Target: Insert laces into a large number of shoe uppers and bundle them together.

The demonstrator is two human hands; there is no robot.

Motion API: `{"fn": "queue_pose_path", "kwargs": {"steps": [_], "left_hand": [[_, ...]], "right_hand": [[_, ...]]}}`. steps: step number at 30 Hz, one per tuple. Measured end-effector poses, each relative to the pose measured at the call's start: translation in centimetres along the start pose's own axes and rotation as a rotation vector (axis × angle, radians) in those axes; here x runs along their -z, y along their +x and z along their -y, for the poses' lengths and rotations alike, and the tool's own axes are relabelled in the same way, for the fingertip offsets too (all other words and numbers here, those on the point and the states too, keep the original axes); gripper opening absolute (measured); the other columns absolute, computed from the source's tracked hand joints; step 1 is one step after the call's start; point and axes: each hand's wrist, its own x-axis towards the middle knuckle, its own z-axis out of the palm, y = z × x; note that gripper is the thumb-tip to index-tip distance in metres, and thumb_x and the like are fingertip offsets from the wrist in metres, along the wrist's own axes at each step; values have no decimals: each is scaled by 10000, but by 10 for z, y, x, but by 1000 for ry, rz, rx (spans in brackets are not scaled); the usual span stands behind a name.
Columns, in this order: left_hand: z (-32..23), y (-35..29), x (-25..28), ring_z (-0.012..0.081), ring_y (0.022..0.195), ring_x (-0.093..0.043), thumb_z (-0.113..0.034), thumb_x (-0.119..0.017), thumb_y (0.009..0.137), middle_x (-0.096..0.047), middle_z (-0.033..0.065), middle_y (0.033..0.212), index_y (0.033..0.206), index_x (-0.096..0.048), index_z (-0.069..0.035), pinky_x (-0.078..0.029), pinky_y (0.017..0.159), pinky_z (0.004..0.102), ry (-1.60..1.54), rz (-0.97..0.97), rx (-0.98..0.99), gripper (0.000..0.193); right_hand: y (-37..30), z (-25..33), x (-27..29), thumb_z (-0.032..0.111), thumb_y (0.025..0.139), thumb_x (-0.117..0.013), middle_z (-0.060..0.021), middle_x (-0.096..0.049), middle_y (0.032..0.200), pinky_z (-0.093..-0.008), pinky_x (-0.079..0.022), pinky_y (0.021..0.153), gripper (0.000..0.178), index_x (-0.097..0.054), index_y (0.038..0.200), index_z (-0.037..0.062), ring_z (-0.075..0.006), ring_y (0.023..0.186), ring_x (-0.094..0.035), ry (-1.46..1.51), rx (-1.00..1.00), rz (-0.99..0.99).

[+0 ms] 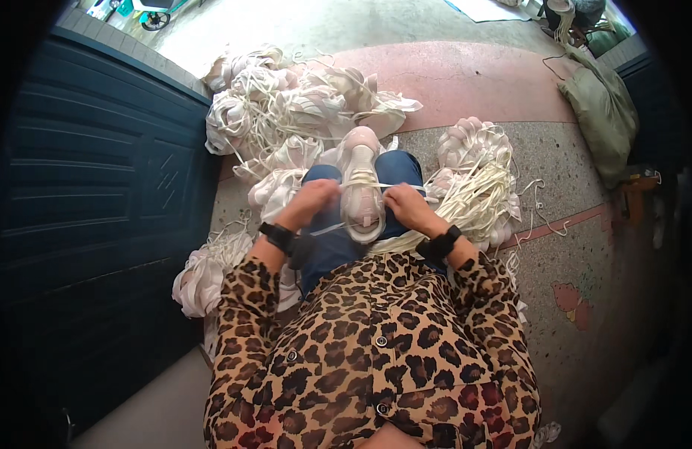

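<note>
A pale pink and white sneaker rests between my thighs, its toe pointing away from me. A cream shoelace runs across its upper and stretches out to both sides. My left hand, slightly blurred, is closed on the lace left of the shoe. On the other side, my right hand pinches the lace close to the shoe's edge, and a length of it trails past toward the right. Dark bands circle both wrists.
A heap of pale sneakers with tangled laces lies ahead to the left. More sneakers sit at my right beside a bundle of cream laces. A dark blue panelled door stands left; an olive sack slumps far right.
</note>
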Motion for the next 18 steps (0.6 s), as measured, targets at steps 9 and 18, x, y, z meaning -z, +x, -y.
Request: {"fn": "queue_pose_path", "kwargs": {"steps": [9, 18], "left_hand": [[20, 3, -33, 164, 693, -668, -179, -673, 937, -685, 87, 727, 944, -732, 23, -520, 665, 313, 660, -279, -455, 211], [32, 9, -31, 381, 890, -655, -187, -569, 932, -715, 163, 887, 902, -719, -24, -522, 794, 495, 1200, -385, -541, 224]], "right_hand": [[10, -6, -35, 124, 832, -587, -134, -620, 1262, -479, -383, 962, 175, -708, 902, 20, -317, 1255, -509, -372, 117, -349], [18, 0, -42, 153, 848, -643, -75, -636, 1126, -417, -380, 913, 119, -709, 896, 68, -259, 1151, -540, -682, 231, -254]]}}
